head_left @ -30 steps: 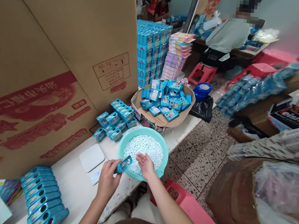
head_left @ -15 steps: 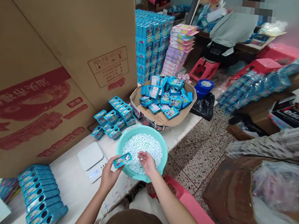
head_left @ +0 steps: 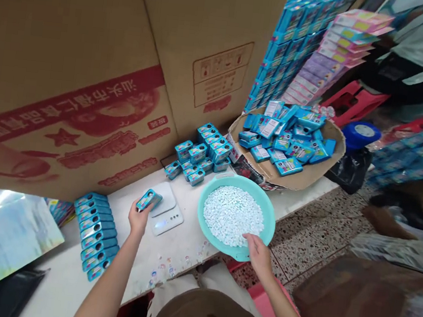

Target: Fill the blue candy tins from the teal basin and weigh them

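My left hand (head_left: pixel 139 220) grips a small blue box (head_left: pixel 148 199) with a round opening in its top end. It holds the box above the left edge of a white digital scale (head_left: pixel 169 224), whose display is lit. My right hand (head_left: pixel 260 255) is over the near right rim of a turquoise basin (head_left: pixel 271 211). Its fingers are drawn together at the edge of the small white pellets (head_left: pixel 232 211) filling the basin; whatever they pinch is too small to make out.
Blue boxes (head_left: pixel 94 234) stand in a row at the left, and more boxes (head_left: pixel 200 152) sit behind the scale. A cut-down carton (head_left: pixel 320 176) holds a loose heap of them. Large brown cartons (head_left: pixel 96 28) wall off the back. Beside me is a pink stool (head_left: pixel 269 307).
My left hand has carried the blue box from the basin's edge leftward to the scale. My right hand has turned from palm up to fingers down at the pellets. The view has swung left.
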`<state>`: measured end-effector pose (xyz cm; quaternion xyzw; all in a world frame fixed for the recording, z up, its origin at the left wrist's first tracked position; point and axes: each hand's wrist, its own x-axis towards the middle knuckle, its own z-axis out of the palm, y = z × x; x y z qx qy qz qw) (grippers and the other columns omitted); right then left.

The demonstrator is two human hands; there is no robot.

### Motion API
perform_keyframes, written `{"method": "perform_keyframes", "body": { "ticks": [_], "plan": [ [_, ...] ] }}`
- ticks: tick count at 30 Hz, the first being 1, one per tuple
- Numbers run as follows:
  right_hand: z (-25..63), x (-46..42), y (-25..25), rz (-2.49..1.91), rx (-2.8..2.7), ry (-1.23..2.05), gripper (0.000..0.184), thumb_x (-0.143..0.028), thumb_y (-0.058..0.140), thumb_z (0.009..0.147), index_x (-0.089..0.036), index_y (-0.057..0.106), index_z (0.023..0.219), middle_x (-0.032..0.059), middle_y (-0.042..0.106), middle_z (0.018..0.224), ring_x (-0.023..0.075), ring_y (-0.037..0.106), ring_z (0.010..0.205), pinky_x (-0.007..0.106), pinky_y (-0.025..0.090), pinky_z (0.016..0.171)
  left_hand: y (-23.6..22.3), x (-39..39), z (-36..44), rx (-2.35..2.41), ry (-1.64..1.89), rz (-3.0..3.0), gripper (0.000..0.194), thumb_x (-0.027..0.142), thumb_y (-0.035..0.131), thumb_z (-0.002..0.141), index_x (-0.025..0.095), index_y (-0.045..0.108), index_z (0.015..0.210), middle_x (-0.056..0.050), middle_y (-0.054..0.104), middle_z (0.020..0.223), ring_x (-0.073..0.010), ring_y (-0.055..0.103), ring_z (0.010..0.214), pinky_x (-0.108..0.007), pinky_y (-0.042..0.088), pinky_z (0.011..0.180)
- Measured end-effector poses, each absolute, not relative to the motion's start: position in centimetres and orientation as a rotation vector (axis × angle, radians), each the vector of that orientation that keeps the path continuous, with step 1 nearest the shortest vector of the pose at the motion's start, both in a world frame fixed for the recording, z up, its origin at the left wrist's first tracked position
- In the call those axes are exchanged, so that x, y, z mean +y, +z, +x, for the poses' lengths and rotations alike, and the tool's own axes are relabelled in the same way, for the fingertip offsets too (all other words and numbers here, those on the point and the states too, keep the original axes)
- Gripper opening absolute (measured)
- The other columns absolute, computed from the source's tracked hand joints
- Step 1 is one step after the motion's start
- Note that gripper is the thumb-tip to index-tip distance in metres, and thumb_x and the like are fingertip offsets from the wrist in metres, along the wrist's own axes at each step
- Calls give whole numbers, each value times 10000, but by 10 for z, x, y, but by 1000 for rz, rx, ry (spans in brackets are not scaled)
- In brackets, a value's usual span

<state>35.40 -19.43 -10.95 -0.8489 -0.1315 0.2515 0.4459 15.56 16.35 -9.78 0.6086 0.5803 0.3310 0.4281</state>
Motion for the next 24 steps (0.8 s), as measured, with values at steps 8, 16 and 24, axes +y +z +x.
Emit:
{"method": "perform_keyframes", "body": {
  "ticks": [8,16,24],
  "plan": [
    [340,-196,-105,-2199,-443,633,451,-519,353,872,-194,665,849,95,685,934,241,600,925,372,423,879,-140,192,162,1401,736,1509,564,269,793,532,192,604,1057,-74,651,1014,-261,617,919,-484,476,885],
    [342,-194,-110,-2235,-554,664,473,-527,337,883,-185,663,871,100,682,944,236,597,912,364,423,861,-130,131,103,1455,676,1720,816,437,742,602,207,390,1301,-138,565,1192,-281,509,1165,-468,398,974],
    [350,-190,-120,-2200,-847,635,481,-509,310,913,-186,648,799,95,669,836,220,581,816,341,421,793,-137,-2,14,1734,487,1495,681,517,665,607,191,482,1178,-104,637,1031,-287,581,1061,-477,423,936]
  ]
}}
